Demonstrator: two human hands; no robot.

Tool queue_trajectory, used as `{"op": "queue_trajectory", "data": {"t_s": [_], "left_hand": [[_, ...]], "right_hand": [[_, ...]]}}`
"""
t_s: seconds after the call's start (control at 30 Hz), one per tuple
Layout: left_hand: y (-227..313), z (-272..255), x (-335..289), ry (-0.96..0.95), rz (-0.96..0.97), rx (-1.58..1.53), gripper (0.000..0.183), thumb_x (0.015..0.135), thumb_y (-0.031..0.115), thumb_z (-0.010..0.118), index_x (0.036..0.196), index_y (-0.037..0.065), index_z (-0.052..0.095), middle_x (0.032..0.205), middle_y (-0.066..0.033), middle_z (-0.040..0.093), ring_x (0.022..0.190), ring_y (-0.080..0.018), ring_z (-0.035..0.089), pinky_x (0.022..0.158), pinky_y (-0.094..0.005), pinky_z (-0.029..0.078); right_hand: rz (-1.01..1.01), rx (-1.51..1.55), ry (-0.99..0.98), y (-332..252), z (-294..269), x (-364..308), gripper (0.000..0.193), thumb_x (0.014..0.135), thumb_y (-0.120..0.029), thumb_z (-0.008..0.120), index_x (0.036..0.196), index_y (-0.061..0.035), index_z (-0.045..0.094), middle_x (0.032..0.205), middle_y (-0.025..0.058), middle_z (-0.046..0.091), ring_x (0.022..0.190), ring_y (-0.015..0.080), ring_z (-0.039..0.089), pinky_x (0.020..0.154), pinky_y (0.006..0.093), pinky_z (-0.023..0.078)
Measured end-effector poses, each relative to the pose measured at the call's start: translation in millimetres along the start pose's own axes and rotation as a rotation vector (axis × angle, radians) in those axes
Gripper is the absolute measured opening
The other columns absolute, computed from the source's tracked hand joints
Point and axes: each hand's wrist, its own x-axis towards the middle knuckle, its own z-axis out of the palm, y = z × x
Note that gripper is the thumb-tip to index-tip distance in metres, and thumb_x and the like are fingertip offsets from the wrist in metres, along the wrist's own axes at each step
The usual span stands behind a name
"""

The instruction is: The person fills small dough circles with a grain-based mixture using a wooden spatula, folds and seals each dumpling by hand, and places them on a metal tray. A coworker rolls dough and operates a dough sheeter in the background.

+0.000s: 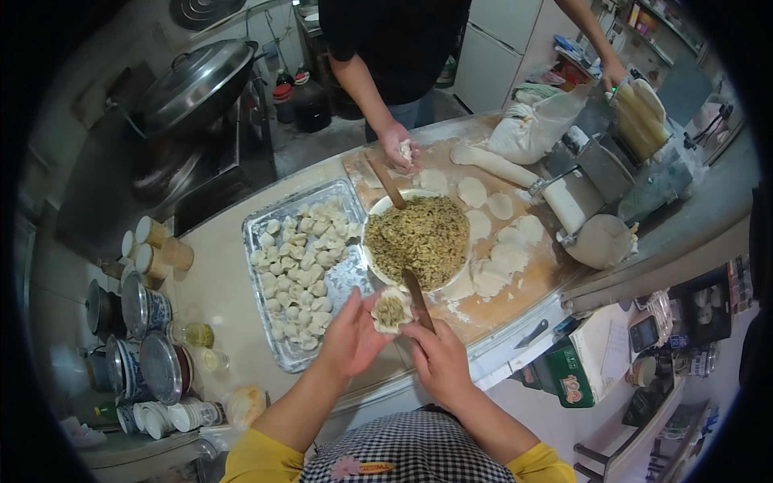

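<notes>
My left hand (352,342) is cupped, palm up, around a round dough wrapper (386,326) with a mound of chopped greenish filling (391,312) in its middle. The fingers of my right hand (439,358) are closed on a wooden spatula (418,299), its far end over the bowl's near rim, and its thumb side meets the wrapper's edge. Just beyond both hands is a white bowl (366,251) heaped with the same filling. A second wooden spatula (386,182) is stuck in at its far side. Left of the bowl, a metal tray (259,318) holds many shaped dumplings (294,270).
Flat wrappers (507,253) lie on a floury wooden board (527,294) right of the bowl. A dough roller machine (592,181) stands beyond them. Across the table, a person in black (394,56) holds dough in one hand. Jars and lidded pots (165,366) line the left edge.
</notes>
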Motion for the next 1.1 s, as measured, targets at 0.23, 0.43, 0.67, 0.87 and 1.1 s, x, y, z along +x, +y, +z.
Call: {"op": "queue_trajectory", "data": {"t_s": [0.23,0.43,0.67,0.87,1.1], "left_hand": [[-32.7,6.2,-21.9,-0.068,0.013,0.396,0.046,0.091,0.003,0.06,0.135,0.003,0.045,0.127,-0.0085,0.052,0.118,-0.0161,0.051,0.103,-0.0315,0.039],[-37.8,15.0,-28.5,0.097,0.102,0.605,0.031,0.1,0.013,0.051,0.13,0.004,0.048,0.122,-0.0065,0.055,0.113,-0.0135,0.052,0.095,-0.0301,0.047],[-32.1,40.9,-34.4,0.159,0.052,0.392,0.026,0.102,0.015,0.046,0.123,0.003,0.056,0.12,-0.0073,0.058,0.109,-0.0133,0.056,0.09,-0.0313,0.05],[-46.4,10.7,-31.0,0.056,0.1,0.649,0.03,0.105,0.022,0.04,0.115,0.001,0.059,0.1,-0.006,0.062,0.092,-0.012,0.057,0.084,-0.0263,0.047],[-70.5,30.0,-38.7,0.161,0.516,0.998,0.03,0.105,0.023,0.036,0.106,0.0,0.056,0.093,-0.0066,0.059,0.086,-0.0123,0.054,0.079,-0.0266,0.044]], "right_hand": [[0.083,0.145,0.192,6.6,-4.9,-1.3,0.01,0.076,0.0,0.074,0.084,-0.0051,0.07,0.082,0.0068,0.06,0.066,0.0156,0.059,0.056,0.0271,0.047],[0.087,0.125,0.269,-6.5,-5.7,-0.6,0.013,0.074,-0.004,0.076,0.086,-0.0055,0.071,0.085,0.0065,0.06,0.071,0.0188,0.056,0.061,0.0298,0.047],[-0.169,-0.05,0.223,-8.5,-9.9,8.3,0.021,0.081,-0.014,0.067,0.099,-0.0044,0.072,0.097,0.009,0.063,0.09,0.0279,0.055,0.078,0.0381,0.046],[0.012,0.174,0.135,-17.4,-1.2,11.7,0.022,0.086,-0.015,0.059,0.102,-0.005,0.071,0.092,0.0119,0.067,0.079,0.0286,0.063,0.068,0.0378,0.051],[-0.152,0.165,0.172,-7.3,5.7,7.7,0.026,0.092,-0.016,0.05,0.099,-0.0039,0.072,0.083,0.0139,0.067,0.068,0.0289,0.064,0.061,0.0359,0.051]]}}
